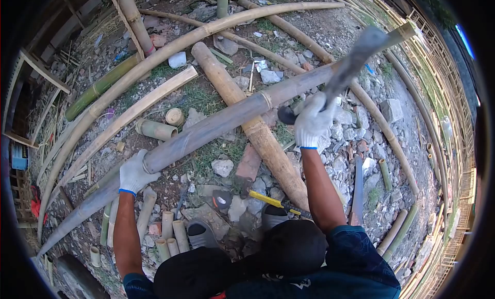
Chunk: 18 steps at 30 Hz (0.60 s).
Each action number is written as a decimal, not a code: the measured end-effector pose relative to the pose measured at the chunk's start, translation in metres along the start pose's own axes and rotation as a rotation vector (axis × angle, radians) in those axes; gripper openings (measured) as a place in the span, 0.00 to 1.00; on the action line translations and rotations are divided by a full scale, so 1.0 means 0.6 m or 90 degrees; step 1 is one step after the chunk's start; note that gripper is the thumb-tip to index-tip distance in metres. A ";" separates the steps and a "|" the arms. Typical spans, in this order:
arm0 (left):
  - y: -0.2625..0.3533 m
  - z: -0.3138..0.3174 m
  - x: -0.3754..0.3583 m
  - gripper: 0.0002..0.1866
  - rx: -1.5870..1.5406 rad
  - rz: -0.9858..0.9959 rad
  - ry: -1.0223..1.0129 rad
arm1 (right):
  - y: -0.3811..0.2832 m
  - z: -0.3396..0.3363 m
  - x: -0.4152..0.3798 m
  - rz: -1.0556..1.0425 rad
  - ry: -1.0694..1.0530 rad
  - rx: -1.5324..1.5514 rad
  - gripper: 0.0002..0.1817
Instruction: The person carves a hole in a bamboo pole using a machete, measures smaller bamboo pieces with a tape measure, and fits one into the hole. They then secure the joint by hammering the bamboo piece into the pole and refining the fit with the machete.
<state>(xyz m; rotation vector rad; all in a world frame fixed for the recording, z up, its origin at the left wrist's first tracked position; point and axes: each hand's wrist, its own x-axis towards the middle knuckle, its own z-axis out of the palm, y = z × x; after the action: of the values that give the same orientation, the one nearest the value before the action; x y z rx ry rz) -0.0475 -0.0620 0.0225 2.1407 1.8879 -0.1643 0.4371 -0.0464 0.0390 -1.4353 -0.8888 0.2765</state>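
Bamboo pole [206,131], long and grey, lies diagonally across a thicker tan bamboo log [252,126] that props its middle. Left hand [135,172], gloved, is wrapped closed around the pole well down-slope of the log. Right hand [312,121], gloved, is clenched on the handle of a machete [350,62], blade raised and motion-blurred above the pole just past the log. Judgement: pole stiff, hollow, fairly heavy, smooth skin likely slippery; best held near a node ring, clear of the blade.

Blade [350,62] in right hand [313,121] motion-blurred, we can't tell its edge; long pole [206,131] tip lost in dark lens rim.
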 end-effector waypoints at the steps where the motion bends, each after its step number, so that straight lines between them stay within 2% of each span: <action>1: 0.000 0.001 -0.001 0.44 -0.005 -0.003 -0.008 | 0.077 0.000 -0.060 -0.029 -0.196 -0.327 0.11; 3: -0.010 -0.010 0.015 0.44 -0.005 0.016 0.027 | 0.080 -0.005 -0.069 0.050 -0.395 -0.387 0.16; 5: -0.027 0.010 0.000 0.44 -0.006 0.042 0.068 | 0.023 -0.013 -0.006 0.047 -0.361 -0.361 0.18; 6: -0.017 -0.004 -0.001 0.45 -0.008 0.016 0.007 | -0.015 -0.022 0.026 0.093 -0.301 -0.288 0.18; 7: -0.014 -0.005 0.005 0.45 -0.012 0.012 0.018 | -0.089 -0.031 0.054 0.062 -0.210 -0.255 0.16; 8: -0.016 -0.003 0.003 0.45 -0.013 0.007 0.019 | -0.120 -0.037 0.083 0.049 -0.122 -0.101 0.11; 10: -0.017 0.000 0.002 0.45 -0.012 -0.002 0.015 | -0.167 -0.047 0.123 -0.041 0.029 0.139 0.08; 11: -0.015 0.000 0.004 0.45 -0.014 -0.007 0.011 | -0.153 -0.040 0.114 -0.075 0.118 0.246 0.09; 12: -0.014 0.001 0.006 0.45 -0.014 -0.012 0.010 | -0.095 -0.018 0.079 -0.071 0.177 0.240 0.10; 13: -0.013 0.006 0.000 0.44 -0.019 -0.008 0.006 | 0.002 0.003 -0.005 -0.106 0.095 -0.137 0.12; 14: -0.014 0.011 0.002 0.44 -0.021 -0.005 0.010 | 0.074 0.001 -0.059 -0.086 -0.142 -0.377 0.14; 15: -0.018 0.005 0.004 0.44 -0.020 -0.002 0.019 | 0.106 -0.007 -0.068 -0.002 -0.360 -0.415 0.16; 17: -0.016 -0.007 0.007 0.44 -0.013 -0.005 0.028 | 0.075 -0.004 0.014 -0.022 -0.368 -0.395 0.22; 18: -0.019 -0.007 -0.007 0.43 -0.011 -0.001 0.004 | 0.007 -0.023 0.025 0.005 -0.324 -0.384 0.20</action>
<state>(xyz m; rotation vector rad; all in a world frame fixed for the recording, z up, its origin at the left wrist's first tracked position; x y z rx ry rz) -0.0595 -0.0640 0.0261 2.1308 1.8874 -0.1411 0.4580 -0.0461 0.0419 -1.9665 -1.4651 0.4118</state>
